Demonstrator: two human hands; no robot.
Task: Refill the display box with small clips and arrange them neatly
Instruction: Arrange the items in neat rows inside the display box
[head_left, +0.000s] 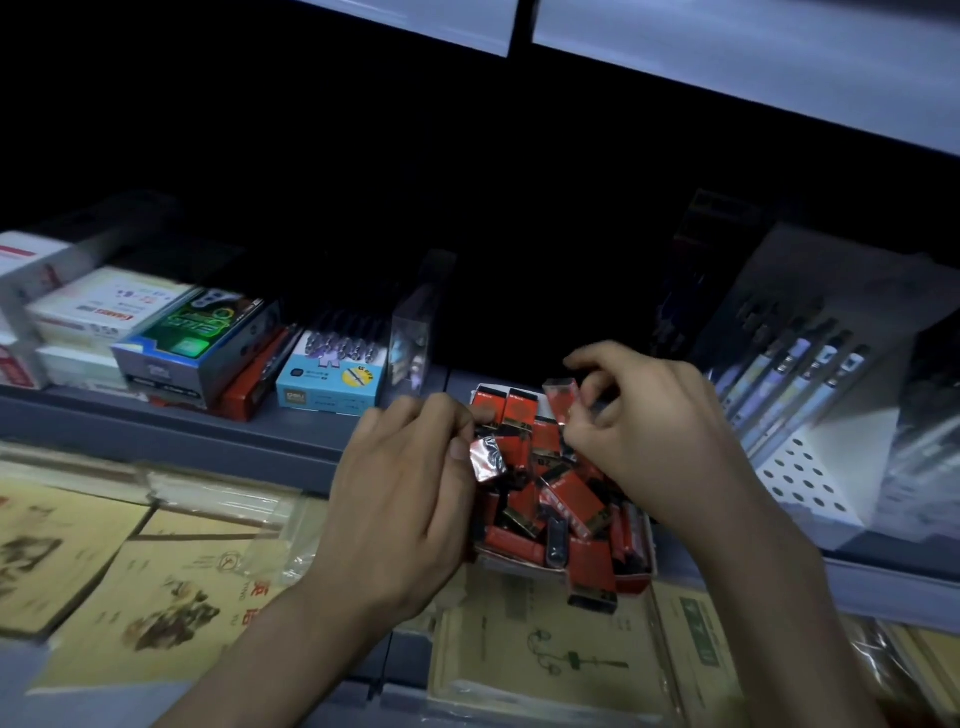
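Observation:
A red display box (636, 577) sits on the grey shelf edge, heaped with several small red-and-black clip packs (569, 501) lying at odd angles. One pack (592, 584) hangs over the box's front rim. My left hand (400, 499) is at the box's left side, fingers pinched on a shiny wrapped pack (485, 460). My right hand (649, 431) hovers over the back of the box and pinches another small red pack (560, 402) between thumb and fingers. Two packs stand upright in a row at the box's back.
Left on the shelf stand stationery boxes: a light blue pen box (332, 384), a green-and-blue box (192, 338), white boxes. A white perforated pen rack (800, 415) stands right. Yellowish notebooks (156, 597) in plastic lie on the lower shelf. A shelf board overhangs above.

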